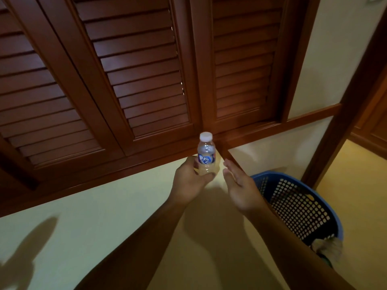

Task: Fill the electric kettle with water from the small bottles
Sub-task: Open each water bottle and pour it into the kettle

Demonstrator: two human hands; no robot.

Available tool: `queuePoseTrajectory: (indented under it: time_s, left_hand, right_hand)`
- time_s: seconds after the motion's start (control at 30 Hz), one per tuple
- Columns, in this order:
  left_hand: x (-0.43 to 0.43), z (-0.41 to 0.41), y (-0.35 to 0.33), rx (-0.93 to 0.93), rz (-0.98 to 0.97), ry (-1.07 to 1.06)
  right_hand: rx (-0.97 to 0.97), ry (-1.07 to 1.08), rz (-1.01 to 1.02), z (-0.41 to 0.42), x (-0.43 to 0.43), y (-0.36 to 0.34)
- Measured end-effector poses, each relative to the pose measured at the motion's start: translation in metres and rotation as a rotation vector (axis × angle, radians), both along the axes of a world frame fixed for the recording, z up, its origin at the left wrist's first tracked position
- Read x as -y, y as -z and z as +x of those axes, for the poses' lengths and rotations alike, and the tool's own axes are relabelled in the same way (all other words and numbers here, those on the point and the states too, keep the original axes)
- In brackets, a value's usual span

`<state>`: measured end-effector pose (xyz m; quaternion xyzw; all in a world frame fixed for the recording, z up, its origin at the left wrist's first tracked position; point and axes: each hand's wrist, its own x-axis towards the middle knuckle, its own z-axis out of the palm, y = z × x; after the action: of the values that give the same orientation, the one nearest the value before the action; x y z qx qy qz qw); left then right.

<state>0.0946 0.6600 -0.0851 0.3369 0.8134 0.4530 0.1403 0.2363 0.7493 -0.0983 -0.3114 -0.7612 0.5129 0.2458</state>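
Head view: in front of the louvred wooden doors (104, 80), my left hand (188, 181) is gripping a small bottle (206, 155) upright in mid-air, fingers (209, 176) curling round its lower half. The bottle is clear with a blue label, and its white cap (205, 136) is sitting on, apparently unopened. My right hand (240, 185) is hovering just beside it, flat and holding nothing. Uncapping looks next, calling for a twist of the cap. No kettle is showing. A blue basket (297, 206) is standing at right.
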Motion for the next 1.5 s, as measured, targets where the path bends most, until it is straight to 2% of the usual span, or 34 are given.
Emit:
queuePoseTrajectory:
  time_s: [0.1, 0.27, 0.43, 0.57, 0.7, 0.8, 1.03, 1.23, 1.5]
  left_hand:
    - [-0.029, -0.016, 0.01, -0.029, 0.008, -0.064]
    - [-0.07, -0.043, 0.023, -0.11, -0.021, -0.111]
    - [-0.092, -0.056, 0.029, -0.118, -0.035, -0.085]
    - [-0.099, -0.059, 0.029, -0.125, -0.046, -0.089]
    - [-0.094, -0.057, 0.026, -0.111, -0.061, -0.069]
    - [-0.072, -0.05, 0.022, -0.112, -0.061, -0.097]
    - [0.033, -0.016, 0.017, -0.144, 0.004, -0.137]
    - [0.16, 0.001, 0.019, -0.196, 0.12, -0.287]
    - [0.348, 0.047, -0.001, -0.185, 0.232, -0.585]
  right_hand:
    - [0.182, -0.062, 0.17, -0.007, -0.011, 0.022]
    - [0.345, -0.192, 0.493, -0.02, -0.024, 0.041]
    - [0.478, -0.203, 0.559, -0.028, -0.019, 0.039]
    - [0.483, -0.177, 0.575, -0.03, -0.019, 0.042]
    - [0.41, -0.155, 0.558, -0.03, -0.02, 0.044]
    - [0.284, -0.12, 0.542, -0.026, -0.019, 0.043]
    - [0.101, -0.071, 0.55, -0.018, 0.019, 0.022]
    - [-0.137, -0.345, 0.564, -0.04, 0.114, -0.006]
    - [-0.273, -0.754, 0.515, -0.055, 0.268, -0.019]
